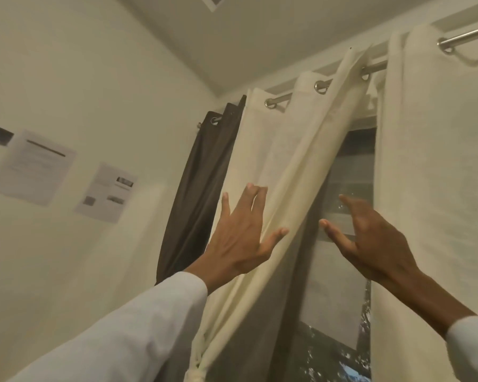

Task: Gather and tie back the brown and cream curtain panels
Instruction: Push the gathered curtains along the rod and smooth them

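Note:
A cream curtain panel hangs from a metal rod and is drawn in towards its lower end, where a cream tie binds it. A brown panel hangs bunched to its left, by the corner. A second cream panel hangs on the right. My left hand lies flat on the left cream panel with straight, spread fingers. My right hand is raised in the gap between the cream panels, fingers spread, holding nothing.
A window with a light blind shows through the gap. Printed paper sheets are stuck on the left wall. The ceiling is close above the rod.

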The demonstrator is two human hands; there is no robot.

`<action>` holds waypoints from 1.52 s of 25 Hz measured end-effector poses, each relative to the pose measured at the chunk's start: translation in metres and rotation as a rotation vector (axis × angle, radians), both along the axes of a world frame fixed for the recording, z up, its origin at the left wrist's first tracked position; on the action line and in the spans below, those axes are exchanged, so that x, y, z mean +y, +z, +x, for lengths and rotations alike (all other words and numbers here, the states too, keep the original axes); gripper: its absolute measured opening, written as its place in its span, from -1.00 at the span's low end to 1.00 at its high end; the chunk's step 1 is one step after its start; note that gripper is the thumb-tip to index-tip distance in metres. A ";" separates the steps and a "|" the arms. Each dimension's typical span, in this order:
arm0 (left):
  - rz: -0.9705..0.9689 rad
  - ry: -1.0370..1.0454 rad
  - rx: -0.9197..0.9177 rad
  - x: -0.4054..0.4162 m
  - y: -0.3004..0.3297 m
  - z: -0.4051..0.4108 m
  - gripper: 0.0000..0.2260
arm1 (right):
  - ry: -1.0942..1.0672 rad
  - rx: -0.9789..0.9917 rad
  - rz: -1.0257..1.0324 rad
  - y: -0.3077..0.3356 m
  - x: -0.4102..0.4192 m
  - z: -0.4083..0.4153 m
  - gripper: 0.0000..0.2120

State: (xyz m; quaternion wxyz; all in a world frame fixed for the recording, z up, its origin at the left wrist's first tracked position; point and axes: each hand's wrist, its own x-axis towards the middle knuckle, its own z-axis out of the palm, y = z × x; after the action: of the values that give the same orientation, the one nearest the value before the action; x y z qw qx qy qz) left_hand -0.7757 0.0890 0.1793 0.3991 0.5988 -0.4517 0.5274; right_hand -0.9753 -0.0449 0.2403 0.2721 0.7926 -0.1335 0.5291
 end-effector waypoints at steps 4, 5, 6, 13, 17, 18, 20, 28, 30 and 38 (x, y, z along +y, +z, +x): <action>0.002 0.016 0.004 -0.039 0.005 0.075 -0.25 | 0.034 -0.056 0.028 0.012 -0.032 0.075 -0.35; 0.012 0.005 0.012 -0.053 0.006 0.092 -0.23 | 0.042 -0.075 0.043 0.015 -0.043 0.094 -0.34; 0.030 -0.011 0.030 -0.070 0.009 0.111 -0.18 | 0.049 -0.094 0.058 0.019 -0.057 0.114 -0.33; 0.140 -0.154 -0.020 -0.168 0.054 0.209 -0.01 | 0.149 -0.326 0.211 0.078 -0.131 0.234 -0.06; 0.070 -0.169 -0.149 -0.223 0.073 0.265 -0.13 | 0.144 -0.351 0.169 0.121 -0.172 0.300 -0.22; 0.061 -0.172 -0.163 -0.234 0.076 0.285 -0.13 | 0.145 -0.312 0.167 0.126 -0.179 0.324 -0.31; 0.072 -0.145 -0.191 -0.249 0.080 0.322 -0.19 | 0.127 -0.229 0.175 0.130 -0.187 0.372 -0.42; -0.148 -0.211 -0.298 -0.319 0.105 0.590 -0.54 | 0.326 -0.264 0.258 0.131 -0.213 0.688 -0.54; -0.175 -0.151 -0.361 -0.328 0.110 0.669 -0.59 | 0.246 -0.223 0.214 0.140 -0.226 0.770 -0.53; -0.058 0.171 -0.131 -0.347 0.084 0.992 -0.55 | 0.102 0.081 0.325 0.135 -0.258 1.097 -0.50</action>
State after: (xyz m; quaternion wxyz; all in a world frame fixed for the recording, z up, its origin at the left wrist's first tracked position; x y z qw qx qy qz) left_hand 0.2167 -0.2579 0.2636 0.3394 0.5875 -0.4085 0.6106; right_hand 0.1218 -0.3033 0.3756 0.1182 0.8526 -0.1658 0.4812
